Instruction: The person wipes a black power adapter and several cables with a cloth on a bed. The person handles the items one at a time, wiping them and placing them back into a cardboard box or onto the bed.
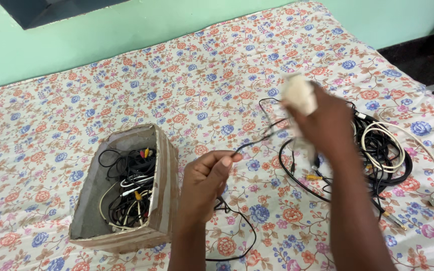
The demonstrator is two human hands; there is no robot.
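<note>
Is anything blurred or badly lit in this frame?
Head view: the right hand and its white bundle are motion-blurred; the left hand, cardboard box and cable pile are sharp; light is soft and even, without glare.

Matt floral cloth mattress cover [187,85], rough taped cardboard box [164,190], glossy black plastic-sheathed cables [377,150].

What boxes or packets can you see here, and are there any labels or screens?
Cardboard box: on the flowered bedsheet at lower left, beside the left hand; brown, taped edges, open top, full of tangled black and white cables.
White packet-like thing: held up in the right hand, above a pile of loose cables; pale and blurred, too unclear to tell what it is.
Labels, signs, screens: none visible.
</note>
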